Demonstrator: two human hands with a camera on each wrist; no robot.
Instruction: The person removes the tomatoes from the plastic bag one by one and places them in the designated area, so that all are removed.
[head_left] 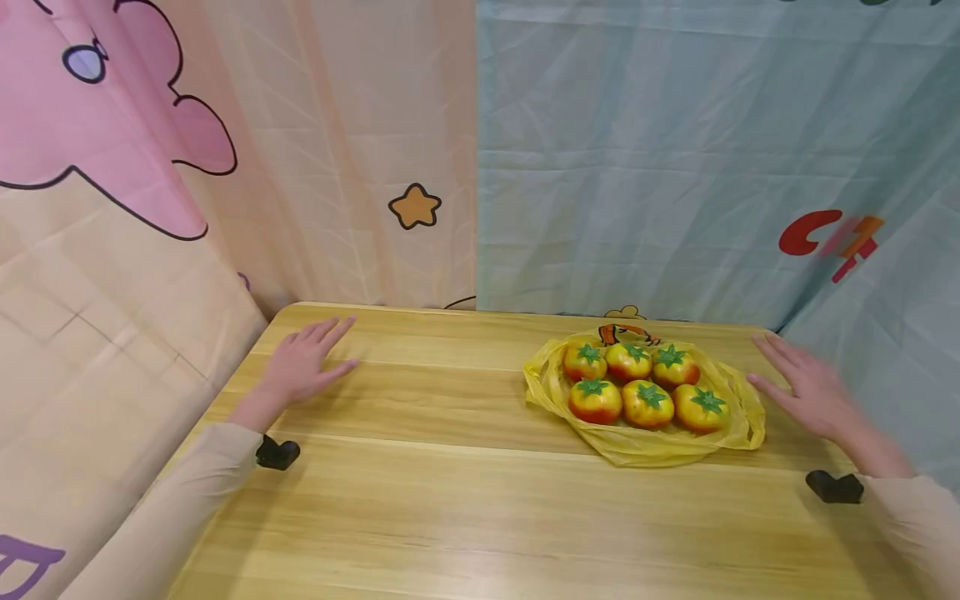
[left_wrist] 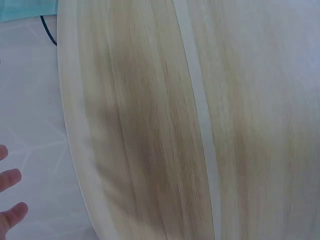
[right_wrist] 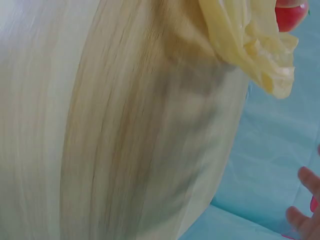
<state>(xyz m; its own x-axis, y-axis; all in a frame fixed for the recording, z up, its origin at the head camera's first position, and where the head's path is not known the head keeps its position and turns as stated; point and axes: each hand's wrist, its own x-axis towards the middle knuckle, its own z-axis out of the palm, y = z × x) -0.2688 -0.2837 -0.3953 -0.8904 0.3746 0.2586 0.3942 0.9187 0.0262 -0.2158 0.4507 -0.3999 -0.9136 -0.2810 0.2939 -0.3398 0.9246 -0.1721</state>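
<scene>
In the head view, the right grip (head_left: 817, 396) (a bare hand) is blurred at the frame's right, and the sleeves (head_left: 172, 500) run off at lower left and lower right. The bottom edge cuts off the counter (head_left: 450, 517). The 6 fruits' (head_left: 595, 405) undersides are hidden against the yellow bag (head_left: 645, 452). In the left wrist view, only 3 fingertips (left_wrist: 10, 179) of the left grip (head_left: 296, 367) show at lower left; in the right wrist view, the top edge crops the bag.

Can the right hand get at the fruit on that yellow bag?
Probably yes: the right hand is beside the yellow bag, and the fruit sits uncovered; only the bag's low crumpled edge lies between them.
</scene>
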